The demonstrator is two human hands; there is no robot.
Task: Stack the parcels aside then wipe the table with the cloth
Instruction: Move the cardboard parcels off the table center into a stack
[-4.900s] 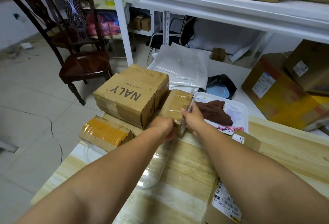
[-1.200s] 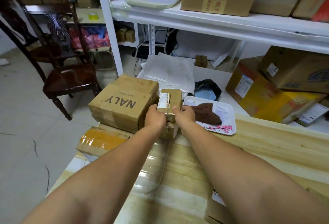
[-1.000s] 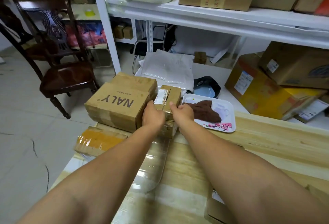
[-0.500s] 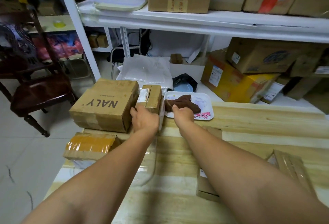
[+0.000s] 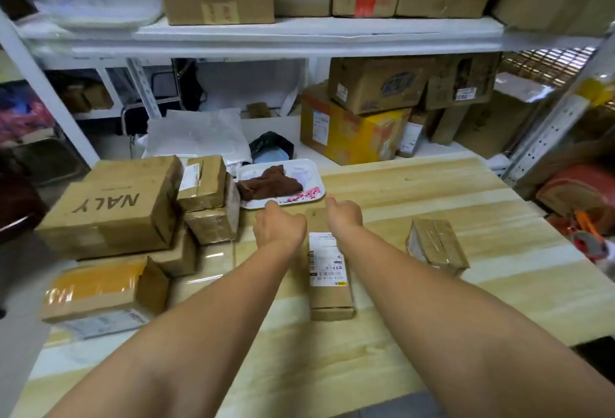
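Observation:
A large "NALY" box (image 5: 109, 208) stands at the table's far left. Against its right side a small taped parcel (image 5: 203, 181) sits on top of another (image 5: 213, 224). A yellow-taped parcel (image 5: 100, 288) lies in front of them. A long parcel with a white label (image 5: 329, 278) lies mid-table, and a taped parcel (image 5: 436, 244) lies to its right. My left hand (image 5: 278, 229) and right hand (image 5: 342, 216) hover on either side of the long parcel's far end, fingers loosely bent, holding nothing. The brown cloth (image 5: 269, 183) lies on a white tray (image 5: 286, 199).
The wooden table (image 5: 432, 301) butts against a white shelf unit (image 5: 299, 35) loaded with cartons. A yellow carton (image 5: 352, 131) and white bags (image 5: 199, 135) sit on the lower shelf. A red tape dispenser (image 5: 582, 234) is at the right edge.
Both hands have let go of the small parcel, which now sits stacked beside the NALY box. They moved right to the long labelled parcel, and my view swung right.

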